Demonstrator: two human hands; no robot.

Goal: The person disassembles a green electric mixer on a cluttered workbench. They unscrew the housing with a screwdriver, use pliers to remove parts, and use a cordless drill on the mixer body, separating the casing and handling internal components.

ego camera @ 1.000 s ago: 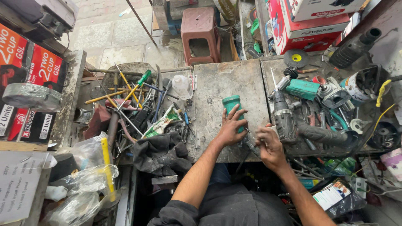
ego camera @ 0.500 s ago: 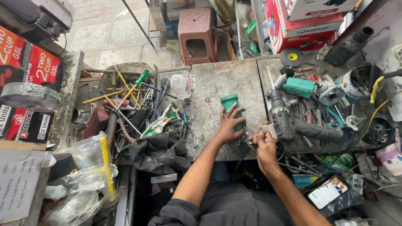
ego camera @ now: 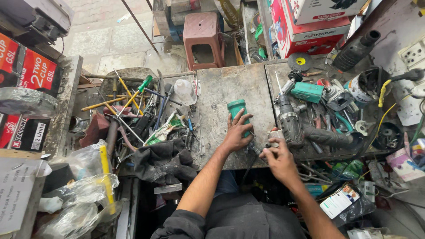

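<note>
Green plastic makes up the tool body (ego camera: 237, 113) that lies on the grey metal bench (ego camera: 230, 88). It is a short, fat tube. Its long way runs up and down the picture, pointing away from the person and tipping a little to one side.

The left hand (ego camera: 236, 137) lies on the near end of the green tool body. The fingers (ego camera: 242, 120) spread over it and press it down on the bench. So the left hand is holding the green tool body, not squeezing it tight, more like pinning it flat.

The right hand (ego camera: 279, 160) is just beside the left hand, a bit nearer to the person. Its fingers are curled in, pinched on something small and dark. I cannot tell what that small thing is. A dark cord (ego camera: 248, 170) seems to run from between the two hands down over the edge of the bench.

The left hand is the one on the green tool body. The right hand is close, at the near end of it, but not on it.

Next to the right hand lies a grey drill (ego camera: 290, 124). A teal tool (ego camera: 307, 92) sits past it. Off to the left are lots of screwdrivers (ego camera: 133, 95) and a black cloth (ego camera: 161, 159). A red stool (ego camera: 202, 33) stands past the bench.
</note>
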